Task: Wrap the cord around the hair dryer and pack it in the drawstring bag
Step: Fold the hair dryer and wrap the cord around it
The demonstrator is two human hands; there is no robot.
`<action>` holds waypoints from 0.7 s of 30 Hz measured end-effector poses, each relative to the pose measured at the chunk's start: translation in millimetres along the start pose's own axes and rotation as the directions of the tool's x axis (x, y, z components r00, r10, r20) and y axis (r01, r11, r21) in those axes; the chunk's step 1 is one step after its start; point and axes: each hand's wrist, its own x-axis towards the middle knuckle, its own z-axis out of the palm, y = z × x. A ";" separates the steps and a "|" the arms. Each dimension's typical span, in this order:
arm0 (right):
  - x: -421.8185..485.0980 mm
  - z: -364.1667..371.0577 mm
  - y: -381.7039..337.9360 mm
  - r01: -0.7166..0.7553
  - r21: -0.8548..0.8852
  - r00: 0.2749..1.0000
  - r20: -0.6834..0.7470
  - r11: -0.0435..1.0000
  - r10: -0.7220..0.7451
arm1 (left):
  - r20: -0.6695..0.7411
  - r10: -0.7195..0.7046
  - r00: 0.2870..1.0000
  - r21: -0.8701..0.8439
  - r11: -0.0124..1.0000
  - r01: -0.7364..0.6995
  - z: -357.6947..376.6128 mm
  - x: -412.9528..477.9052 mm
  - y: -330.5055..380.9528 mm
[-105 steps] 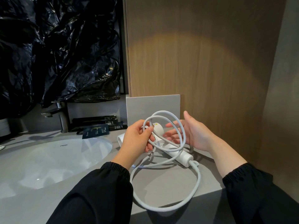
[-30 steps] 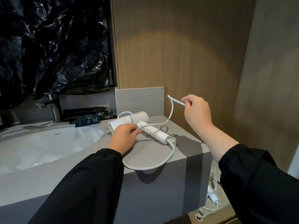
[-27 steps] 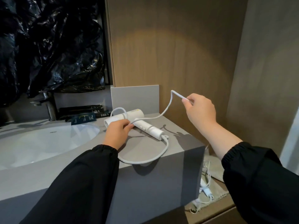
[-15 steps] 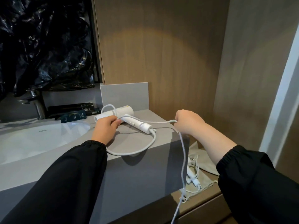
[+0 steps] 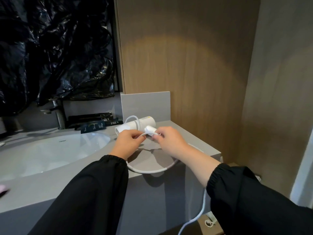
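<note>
The white hair dryer (image 5: 143, 124) lies on the grey counter (image 5: 94, 172) beside the sink, its handle pointing toward me. My left hand (image 5: 127, 142) pinches the white cord (image 5: 152, 170) just in front of the handle. My right hand (image 5: 170, 140) grips the handle and cord from the right. One cord loop circles the barrel, another sags over the counter's front edge, and the rest hangs down past my right sleeve toward the floor. The drawstring bag is hidden behind my right arm.
A white sink basin (image 5: 50, 150) fills the counter's left, with a metal tap (image 5: 58, 116) and dark sachets (image 5: 94, 123) behind it. Black plastic sheeting (image 5: 55, 48) covers the mirror. A wood-panelled wall (image 5: 186, 65) stands close behind the dryer. A lower ledge (image 5: 210, 224) lies at bottom right.
My right hand has come back from the counter's right edge to the dryer handle, bringing the cord with it. The view has swung left, and my left hand has stayed at the dryer.
</note>
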 end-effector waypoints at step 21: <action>33.2 17.3 17.0 -0.117 -0.393 0.991 0.011 0.912 0.132 | -0.310 -0.149 0.939 -0.125 0.985 0.115 -19.0 -8.2 -10.8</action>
